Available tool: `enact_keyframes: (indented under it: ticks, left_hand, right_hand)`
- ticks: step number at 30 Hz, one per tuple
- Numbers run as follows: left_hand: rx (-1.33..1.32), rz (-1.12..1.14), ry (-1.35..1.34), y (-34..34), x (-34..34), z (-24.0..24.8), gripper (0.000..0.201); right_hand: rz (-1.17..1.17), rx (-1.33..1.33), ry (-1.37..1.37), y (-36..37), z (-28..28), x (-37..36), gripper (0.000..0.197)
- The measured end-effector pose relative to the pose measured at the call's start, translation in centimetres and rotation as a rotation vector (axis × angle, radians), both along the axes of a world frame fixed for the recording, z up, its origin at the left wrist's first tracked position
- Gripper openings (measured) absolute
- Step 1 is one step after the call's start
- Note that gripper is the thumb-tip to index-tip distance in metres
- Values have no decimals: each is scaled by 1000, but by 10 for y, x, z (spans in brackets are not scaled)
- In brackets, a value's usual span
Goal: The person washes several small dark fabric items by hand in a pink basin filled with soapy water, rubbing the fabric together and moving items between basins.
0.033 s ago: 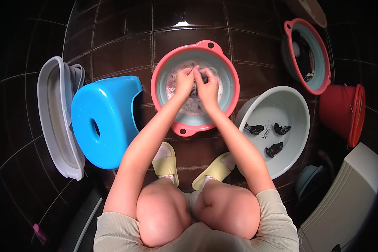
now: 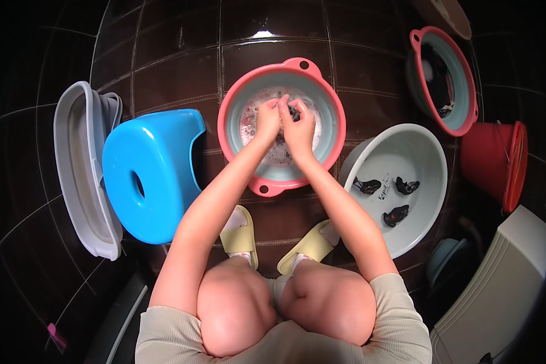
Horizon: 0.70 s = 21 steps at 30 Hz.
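Note:
A pink-rimmed basin [image 2: 224, 130] with a pale blue-grey inside stands in front of me, holding sudsy water [image 2: 249, 120]. Over its middle, my left hand [image 2: 267, 120] and my right hand [image 2: 299, 128] meet with fingers curled together. Both are closed on a small wet dark cloth [image 2: 294, 113], which shows mainly between the right thumb and fingers. The part under the left fingers is hidden, and its exact kind cannot be made out.
Right of it, a pale grey basin [image 2: 440, 182] contains three crumpled dark cloth pieces. Beyond are another pink-rimmed basin [image 2: 474, 91] and a red bucket [image 2: 484, 159]. On the left stand a blue stool [image 2: 118, 176] and a grey tub [image 2: 73, 182] on edge. My yellow slippers [image 2: 241, 239] rest on dark tiles.
My fingers have shifted slightly against each other, and the dark cloth shows a little differently between them. Everything else looks the same.

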<state>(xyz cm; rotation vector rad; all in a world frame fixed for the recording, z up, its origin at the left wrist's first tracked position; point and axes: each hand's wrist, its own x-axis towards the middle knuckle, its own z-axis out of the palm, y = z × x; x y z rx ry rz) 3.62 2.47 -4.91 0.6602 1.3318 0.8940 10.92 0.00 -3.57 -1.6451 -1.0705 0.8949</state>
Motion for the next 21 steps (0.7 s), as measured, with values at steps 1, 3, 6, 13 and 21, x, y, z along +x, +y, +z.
enact_keyframes:
  ticks: [1, 3, 6, 13, 21]
  left_hand:
    - [-1, -10, -12, -4, 8, 11, 31]
    - [-39, -65, 33, -11, 22, 31, 33]
    - [79, -53, 161, -2, 4, 22, 33]
    - [68, -133, 186, -26, 14, 28, 37]
    - [-20, -103, 123, -27, 9, 34, 34]
  right_hand:
    - [-37, -17, -11, 4, 4, 6, 25]
    - [-77, -42, -27, 12, 5, 18, 27]
    - [-34, -88, -27, 9, 27, -1, 33]
    - [-3, -231, -43, 11, 31, 17, 33]
    - [28, -248, -79, 10, 48, 14, 33]
